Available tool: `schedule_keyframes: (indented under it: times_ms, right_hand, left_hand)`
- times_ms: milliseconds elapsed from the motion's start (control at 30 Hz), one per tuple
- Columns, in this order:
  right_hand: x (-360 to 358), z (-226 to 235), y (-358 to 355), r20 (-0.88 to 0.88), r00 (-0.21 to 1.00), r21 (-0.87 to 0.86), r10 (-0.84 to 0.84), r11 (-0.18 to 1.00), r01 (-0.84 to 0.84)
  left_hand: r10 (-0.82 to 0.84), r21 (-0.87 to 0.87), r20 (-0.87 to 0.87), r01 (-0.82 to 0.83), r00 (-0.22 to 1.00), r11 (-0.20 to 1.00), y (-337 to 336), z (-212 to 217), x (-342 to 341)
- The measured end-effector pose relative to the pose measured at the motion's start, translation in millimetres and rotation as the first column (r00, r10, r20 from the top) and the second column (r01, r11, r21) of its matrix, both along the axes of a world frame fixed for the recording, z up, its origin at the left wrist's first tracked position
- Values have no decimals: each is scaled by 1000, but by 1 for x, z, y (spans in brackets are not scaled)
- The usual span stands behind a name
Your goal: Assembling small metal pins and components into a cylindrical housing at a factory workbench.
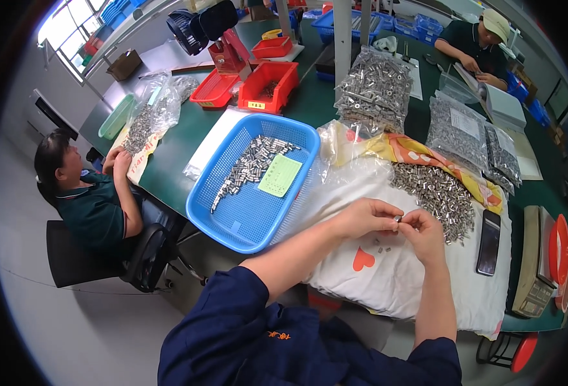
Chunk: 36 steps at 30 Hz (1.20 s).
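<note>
My left hand (366,219) is closed, its thumb and fingertips pinching a small silvery metal part (397,219) over the white cloth (335,270). My right hand (427,237) meets it from the other side, thumb and finger also closed on that part. Its exact form is partly hidden by the fingertips. Just beyond my hands lies a heap of small metal cylinders (439,196), and a few loose ones (384,249) rest under my fingers. To the left, a blue perforated basket (253,235) holds many similar cylinders (253,164) and a light green slip (279,175).
A black phone (488,242) lies right of the heap. Behind stand bulging bags of metal parts (374,93) and red bins (270,87). A scale (532,264) sits far right. One co-worker (91,193) sits left, another (470,48) far right.
</note>
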State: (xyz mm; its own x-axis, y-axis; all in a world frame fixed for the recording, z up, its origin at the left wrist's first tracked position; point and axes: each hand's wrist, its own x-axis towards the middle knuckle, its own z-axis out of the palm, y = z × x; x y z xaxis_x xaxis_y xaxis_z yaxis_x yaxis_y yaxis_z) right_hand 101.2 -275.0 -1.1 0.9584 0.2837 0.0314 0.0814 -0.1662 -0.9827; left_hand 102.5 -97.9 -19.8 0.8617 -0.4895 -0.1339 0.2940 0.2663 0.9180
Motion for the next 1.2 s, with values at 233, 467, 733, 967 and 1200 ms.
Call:
schedule_keyframes:
  times_ms: [233,467,733,967,1200]
  right_hand:
    - [7,-1,-10,-43,997,-151,-64,987,57]
    - [31,5,-40,227,955,-415,-191,868,272]
    - [28,-14,-44,403,909,-671,-108,640,373]
    - [28,-19,-36,435,898,-740,-68,541,399]
    - [28,-15,-25,465,884,-805,39,435,404]
  left_hand:
    - [-201,-110,-160,185,966,977,6,-3,5]
    - [-239,32,-74,242,968,970,17,14,11]
    - [-256,42,-82,260,963,965,7,7,4]
    - [-264,64,10,262,965,963,3,6,2]
    - [-27,52,-55,30,998,998,-1,9,3]
